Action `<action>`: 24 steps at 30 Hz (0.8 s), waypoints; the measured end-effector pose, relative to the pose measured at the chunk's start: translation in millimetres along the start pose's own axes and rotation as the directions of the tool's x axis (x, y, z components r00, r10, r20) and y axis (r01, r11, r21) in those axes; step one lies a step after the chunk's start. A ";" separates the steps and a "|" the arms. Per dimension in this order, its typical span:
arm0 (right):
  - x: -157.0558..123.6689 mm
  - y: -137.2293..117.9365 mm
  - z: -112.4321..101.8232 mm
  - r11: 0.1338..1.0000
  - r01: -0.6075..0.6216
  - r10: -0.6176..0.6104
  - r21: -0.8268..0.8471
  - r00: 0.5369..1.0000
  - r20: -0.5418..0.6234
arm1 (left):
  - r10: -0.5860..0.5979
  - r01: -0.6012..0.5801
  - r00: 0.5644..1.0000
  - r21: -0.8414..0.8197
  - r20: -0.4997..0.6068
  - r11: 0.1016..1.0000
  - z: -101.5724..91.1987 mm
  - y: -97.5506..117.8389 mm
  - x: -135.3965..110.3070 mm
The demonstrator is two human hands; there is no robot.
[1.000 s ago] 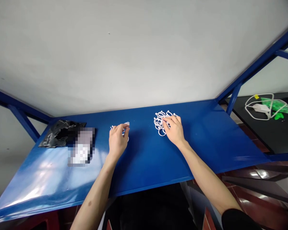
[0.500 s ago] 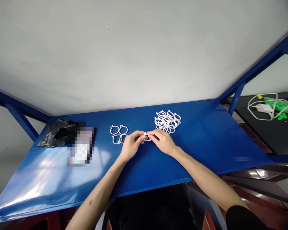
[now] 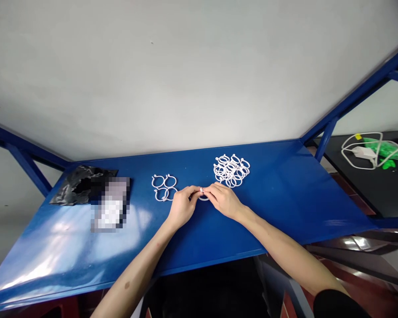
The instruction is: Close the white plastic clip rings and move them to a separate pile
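Observation:
Between my hands is a white plastic ring (image 3: 204, 198), mostly covered by the fingers. My left hand (image 3: 183, 205) pinches it from the left, while my right hand (image 3: 224, 201) pinches it from the right; the fingertips meet at the small knob on its upper edge. To the left of my left hand lies a small group of similar white rings (image 3: 158, 180), each with a little knob or clasp. Beyond my right hand is a loose pile of white rings (image 3: 231, 169), overlapping one another.
The blue table (image 3: 278, 190) backs onto a pale wall (image 3: 185, 79). A black plastic bag (image 3: 69, 187) and a blurred-out flat object (image 3: 112, 207) lie on the left. At far right, a white cable (image 3: 345, 152) and green plastic (image 3: 388, 164) rest on a dark surface (image 3: 358, 185).
Both hands' fingertips have drawn closer together over the ring's knob. My left hand has shifted slightly, showing more of the nearest ring beside it.

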State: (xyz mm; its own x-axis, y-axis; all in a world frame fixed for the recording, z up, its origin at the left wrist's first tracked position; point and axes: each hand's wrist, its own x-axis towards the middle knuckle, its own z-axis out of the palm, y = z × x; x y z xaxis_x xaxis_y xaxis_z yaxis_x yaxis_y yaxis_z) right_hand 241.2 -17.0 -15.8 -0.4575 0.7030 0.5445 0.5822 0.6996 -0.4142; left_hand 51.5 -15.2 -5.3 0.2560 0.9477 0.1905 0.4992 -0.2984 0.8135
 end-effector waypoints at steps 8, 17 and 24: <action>7.1 28.2 -27.8 0.956 -0.268 0.220 -0.120 0.925 -0.309 | 0.073 0.138 0.964 0.720 -0.254 0.680 -30.2 -19.8 10.5; 2.5 59.6 -53.1 0.791 -0.507 0.366 -0.342 0.841 -0.400 | 0.016 0.131 0.980 0.701 -0.199 0.702 -35.6 -28.2 12.8; 8.5 27.1 -36.8 0.955 -0.265 0.216 -0.134 0.930 -0.296 | -0.124 0.118 0.991 -0.101 -0.054 0.988 -23.6 -12.4 10.4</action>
State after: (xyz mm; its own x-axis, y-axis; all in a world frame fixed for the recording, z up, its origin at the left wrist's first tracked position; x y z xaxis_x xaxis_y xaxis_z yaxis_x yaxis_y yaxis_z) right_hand 277.9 3.2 4.5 -0.1008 0.7677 0.6329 0.7672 0.4650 -0.4418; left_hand 28.4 1.0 -0.5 0.1470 0.9821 0.1178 0.4396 -0.1715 0.8817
